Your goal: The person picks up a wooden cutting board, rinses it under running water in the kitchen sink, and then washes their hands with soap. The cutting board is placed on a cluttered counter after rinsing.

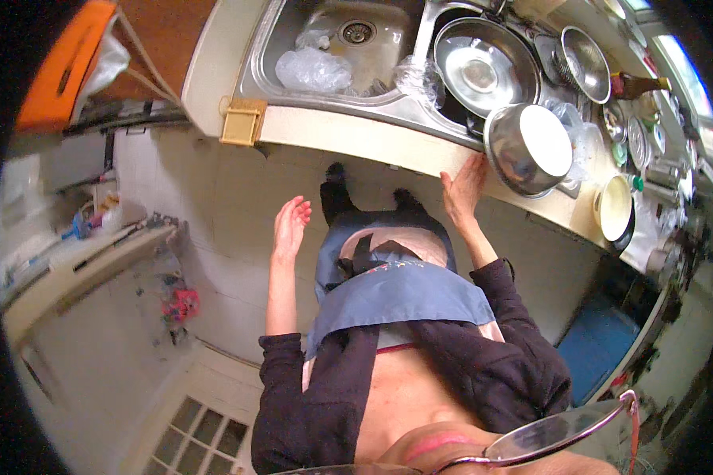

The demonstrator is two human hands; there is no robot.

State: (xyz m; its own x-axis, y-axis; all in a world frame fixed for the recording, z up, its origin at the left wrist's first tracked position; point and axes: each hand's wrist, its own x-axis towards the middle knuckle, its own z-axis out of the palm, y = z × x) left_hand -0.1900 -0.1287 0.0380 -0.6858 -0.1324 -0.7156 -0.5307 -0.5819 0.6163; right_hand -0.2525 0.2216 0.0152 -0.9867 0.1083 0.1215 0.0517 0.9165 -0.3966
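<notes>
My left hand (292, 224) hangs in the air at my left side, fingers loosely bent, holding nothing. My right hand (464, 187) lies against the front edge of the countertop (356, 139), thumb apart from the fingers. Just right of its fingertips, a steel bowl (502, 145) with a bright white round surface at its top sits at the counter edge. Behind that bowl is a wide steel basin (475, 65) over the right part of the sink. Crumpled clear plastic bags (314, 70) lie in the left sink bowl (386, 47), which has a round drain.
A perforated steel colander (585, 64), brown bottle (633, 85) and cream bowl (613, 208) stand farther right among lids and plastic. A yellow holder (243, 122) hangs at the counter's front left. An orange object (65, 71) is upper left; another worktop (95, 267) runs along the left.
</notes>
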